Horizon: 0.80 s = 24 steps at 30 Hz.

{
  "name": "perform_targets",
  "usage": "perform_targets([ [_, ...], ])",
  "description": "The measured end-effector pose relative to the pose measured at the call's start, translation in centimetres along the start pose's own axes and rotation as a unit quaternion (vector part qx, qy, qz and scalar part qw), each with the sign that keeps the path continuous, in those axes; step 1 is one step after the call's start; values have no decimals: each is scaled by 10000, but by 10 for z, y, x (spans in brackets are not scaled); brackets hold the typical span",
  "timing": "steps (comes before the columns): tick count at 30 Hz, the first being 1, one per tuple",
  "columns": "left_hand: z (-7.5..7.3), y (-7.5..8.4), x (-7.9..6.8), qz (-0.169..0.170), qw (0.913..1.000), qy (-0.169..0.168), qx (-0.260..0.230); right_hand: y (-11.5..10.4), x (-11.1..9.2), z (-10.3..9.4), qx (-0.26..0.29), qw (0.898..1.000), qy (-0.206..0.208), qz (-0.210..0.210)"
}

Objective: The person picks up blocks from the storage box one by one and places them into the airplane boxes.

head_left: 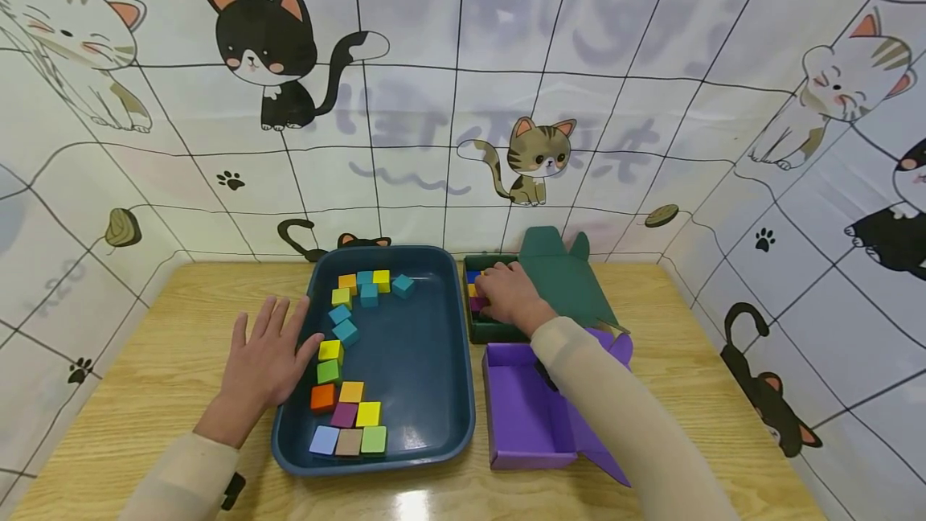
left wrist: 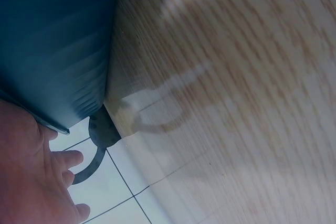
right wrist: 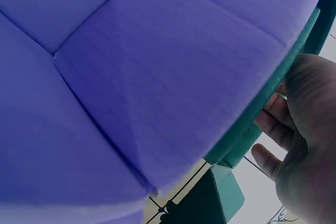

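Note:
In the head view my left hand (head_left: 266, 360) lies spread at the left rim of a dark blue tray (head_left: 419, 352), its thumb reaching over the edge. The left wrist view shows that hand (left wrist: 31, 171) beside the tray's outer wall (left wrist: 58, 40). My right hand (head_left: 512, 294) reaches down into a green box (head_left: 499, 334), fingers bent over coloured blocks (head_left: 473, 289). From the right wrist, the right hand (right wrist: 310, 135) appears beyond the purple box, fingertips partly hidden by the green wall; I cannot tell whether they hold a block.
Several coloured cubes (head_left: 347, 415) lie along the tray's left side and top. An open purple box (head_left: 528, 408) stands in front of the green one, under my right forearm. The green lid (head_left: 564, 280) folds out rightward. A cat-print wall covering (head_left: 412, 103) rises behind the wooden table (head_left: 694, 424).

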State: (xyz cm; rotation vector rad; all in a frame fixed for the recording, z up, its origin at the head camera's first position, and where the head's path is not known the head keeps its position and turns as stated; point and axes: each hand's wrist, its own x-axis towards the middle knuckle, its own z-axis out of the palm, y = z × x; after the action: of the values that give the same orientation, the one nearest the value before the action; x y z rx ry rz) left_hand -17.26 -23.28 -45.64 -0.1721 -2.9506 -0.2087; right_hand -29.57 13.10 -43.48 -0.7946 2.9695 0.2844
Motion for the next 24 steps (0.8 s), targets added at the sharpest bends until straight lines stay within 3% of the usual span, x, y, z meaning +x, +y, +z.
perform_targets([
  [5, 1, 0, 0, 11, 10000, -8, -2, 3, -1, -5, 313, 9994, 126, -30],
  [12, 2, -1, 0, 5, 10000, -19, -4, -1, -3, -30, 412, 9971, 625, -137],
  [16, 4, -2, 1, 14, 10000, -8, 5, -13, -2, -46, 426, 9959, 764, -224],
  [24, 6, -3, 0, 20, 10000, -3, -14, -51, 0, -64, 134, 9956, 608, -698],
])
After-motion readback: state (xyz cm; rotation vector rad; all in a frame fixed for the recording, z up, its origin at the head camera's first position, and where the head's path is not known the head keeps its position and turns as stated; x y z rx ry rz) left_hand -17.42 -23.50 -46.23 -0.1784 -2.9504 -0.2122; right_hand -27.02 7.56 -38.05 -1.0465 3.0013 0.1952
